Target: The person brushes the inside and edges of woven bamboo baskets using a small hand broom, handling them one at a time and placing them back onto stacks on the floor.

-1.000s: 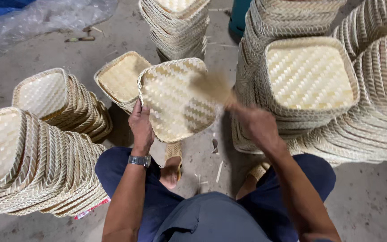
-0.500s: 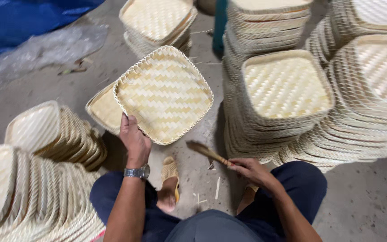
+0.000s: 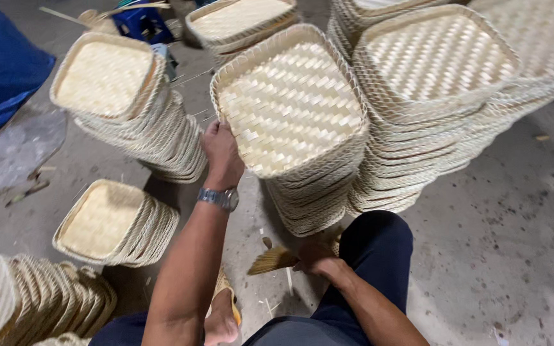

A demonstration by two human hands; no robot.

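Left hand [image 3: 221, 152]: gripped the near left rim of a square woven tray [image 3: 288, 106], fingers closed around its edge.
Tray: sat on top of a stack of like trays [image 3: 312, 198], just in front of the person.
Right hand [image 3: 315, 257]: low by the knee, closed on a small straw brush [image 3: 274, 260].
Around: more tray stacks [image 3: 431, 122] on the concrete floor [image 3: 514, 243].

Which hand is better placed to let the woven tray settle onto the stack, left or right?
Left, most likely. The left hand grips the rim of the tray, which sits atop the stack. The right hand is low by the knee, holding a brush.
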